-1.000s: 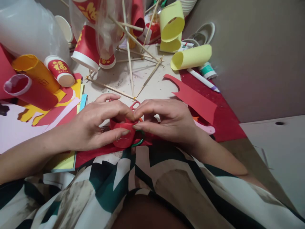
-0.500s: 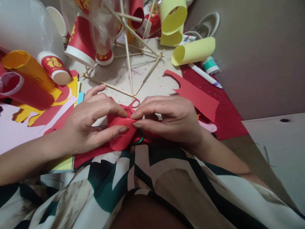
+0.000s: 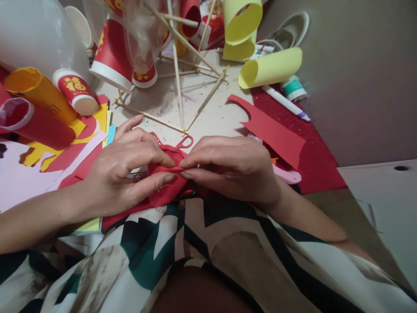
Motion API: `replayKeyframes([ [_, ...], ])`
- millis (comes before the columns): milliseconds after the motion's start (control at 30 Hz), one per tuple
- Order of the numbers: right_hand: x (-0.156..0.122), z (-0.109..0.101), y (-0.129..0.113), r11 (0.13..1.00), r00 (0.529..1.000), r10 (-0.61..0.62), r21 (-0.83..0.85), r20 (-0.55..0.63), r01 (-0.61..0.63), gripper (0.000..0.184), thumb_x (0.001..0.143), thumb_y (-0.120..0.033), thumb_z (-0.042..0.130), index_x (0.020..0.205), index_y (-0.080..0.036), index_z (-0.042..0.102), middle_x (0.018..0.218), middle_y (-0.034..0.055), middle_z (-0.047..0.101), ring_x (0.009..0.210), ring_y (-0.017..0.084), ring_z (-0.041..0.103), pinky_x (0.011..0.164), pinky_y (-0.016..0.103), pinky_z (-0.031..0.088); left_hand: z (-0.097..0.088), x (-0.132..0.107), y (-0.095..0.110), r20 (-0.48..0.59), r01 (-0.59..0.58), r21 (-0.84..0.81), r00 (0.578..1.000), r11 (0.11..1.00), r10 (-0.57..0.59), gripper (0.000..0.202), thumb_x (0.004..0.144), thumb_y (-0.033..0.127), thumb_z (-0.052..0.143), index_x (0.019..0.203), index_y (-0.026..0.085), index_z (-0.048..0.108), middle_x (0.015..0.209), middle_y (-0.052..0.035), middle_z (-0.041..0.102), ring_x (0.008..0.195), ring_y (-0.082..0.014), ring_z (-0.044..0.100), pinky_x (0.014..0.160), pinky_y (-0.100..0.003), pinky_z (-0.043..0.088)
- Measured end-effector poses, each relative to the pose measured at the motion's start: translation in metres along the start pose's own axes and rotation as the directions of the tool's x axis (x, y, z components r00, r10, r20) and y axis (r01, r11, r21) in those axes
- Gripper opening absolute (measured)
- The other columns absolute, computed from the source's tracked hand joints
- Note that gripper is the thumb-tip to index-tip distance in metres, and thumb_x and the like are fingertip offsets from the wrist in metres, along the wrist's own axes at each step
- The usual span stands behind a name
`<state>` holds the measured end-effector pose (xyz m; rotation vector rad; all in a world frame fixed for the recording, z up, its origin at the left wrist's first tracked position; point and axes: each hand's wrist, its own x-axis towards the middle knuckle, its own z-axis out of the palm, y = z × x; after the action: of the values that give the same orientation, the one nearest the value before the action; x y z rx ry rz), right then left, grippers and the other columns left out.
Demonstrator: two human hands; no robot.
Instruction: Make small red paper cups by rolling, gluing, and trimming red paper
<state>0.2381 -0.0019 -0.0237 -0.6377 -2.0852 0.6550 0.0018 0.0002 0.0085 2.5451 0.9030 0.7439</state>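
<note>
Between thumb and fingertips, my left hand [image 3: 130, 163] pinches a soft-looking red piece [image 3: 163, 195], paper or cloth, I cannot tell which. My right hand [image 3: 231, 167] pinches the same piece from the other side, and the two sets of fingertips almost meet. A raised fold runs along the piece between them. Just beyond it shows a red loop handle [image 3: 185, 141], like that of scissors. Part of a green rounded handle [image 3: 189, 192] peeks out under the piece, the rest hidden.
Beyond my hands stands a frame of wooden sticks [image 3: 179, 87]. Red paper cups [image 3: 112, 56] and an orange paper tube [image 3: 42, 93] are at the left. A yellow paper tube [image 3: 272, 69], a marker [image 3: 286, 103] and a cut red sheet [image 3: 270, 130] lie right.
The red piece is now creased into a fold between my fingertips, where it was flatter before. Both hands stay nearly in place; the view has shifted slightly.
</note>
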Motion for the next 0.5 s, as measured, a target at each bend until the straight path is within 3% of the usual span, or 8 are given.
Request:
replayKeyframes([
  [200,-0.0001,-0.0014,0.0024,1.0,0.998,-0.018,-0.024,0.063,0.02,0.008,0.097,-0.016,0.063,0.091,-0.019,0.067,0.086,0.0029,0.071,0.083,0.014,0.067,0.074,0.026,0.054,-0.0004,0.0013,-0.0019,0.004,-0.016,-0.031,1.0,0.999,0.016,0.008,0.092,0.035,0.068,0.091,0.027,0.068,0.082,0.0031,0.071,0.081,-0.0158,0.067,0.125,-0.049,0.029],
  [333,0.0003,-0.0013,0.0031,0.999,0.993,-0.037,-0.015,0.111,0.038,0.008,0.098,-0.014,0.061,0.092,-0.015,0.065,0.088,0.0039,0.07,0.085,0.013,0.065,0.076,0.026,0.052,-0.0027,0.003,0.0006,0.038,-0.001,-0.045,0.999,0.999,0.003,0.007,0.093,0.03,0.066,0.087,0.027,0.068,0.083,0.0035,0.071,0.093,-0.0172,0.067,0.126,-0.046,0.027],
  [500,0.0005,0.0006,0.0035,0.996,0.995,-0.061,0.071,0.08,0.055,0.005,0.095,-0.018,0.067,0.094,-0.014,0.066,0.086,0.0035,0.069,0.082,0.013,0.065,0.076,0.025,0.054,-0.0015,0.0032,0.0013,0.041,-0.014,-0.087,0.999,0.996,0.017,0.007,0.094,0.028,0.066,0.087,0.025,0.066,0.085,0.0029,0.071,0.094,-0.0171,0.066,0.125,-0.047,0.028],
])
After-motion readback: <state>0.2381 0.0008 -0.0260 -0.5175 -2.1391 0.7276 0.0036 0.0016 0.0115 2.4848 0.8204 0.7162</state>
